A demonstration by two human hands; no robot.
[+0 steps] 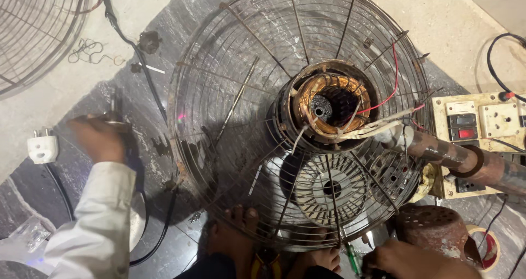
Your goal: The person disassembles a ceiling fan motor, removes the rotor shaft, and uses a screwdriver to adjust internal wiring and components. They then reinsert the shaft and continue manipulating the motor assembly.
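A rusty round wire fan guard [219, 92] lies flat on the floor, with a bare motor stator [329, 101] and its copper windings at the centre. Red and white wires [392, 92] trail from the stator to the right. My left hand [98, 139], in a white sleeve, is off the guard's left side and closed around a small metal object [112, 114]. My right hand [408, 260] is at the bottom edge beside a rusty motor cap [433, 227] and a green-handled screwdriver [350, 256]; its fingers are hidden. My bare toes [235, 229] rest against the guard's near rim.
A rusty pipe stand [471, 161] crosses a white switchboard [485, 123] on the right. A white plug [43, 147] and black cable [134, 46] lie on the left, a second wire guard [33, 32] at top left, a tape roll [490, 249] at bottom right.
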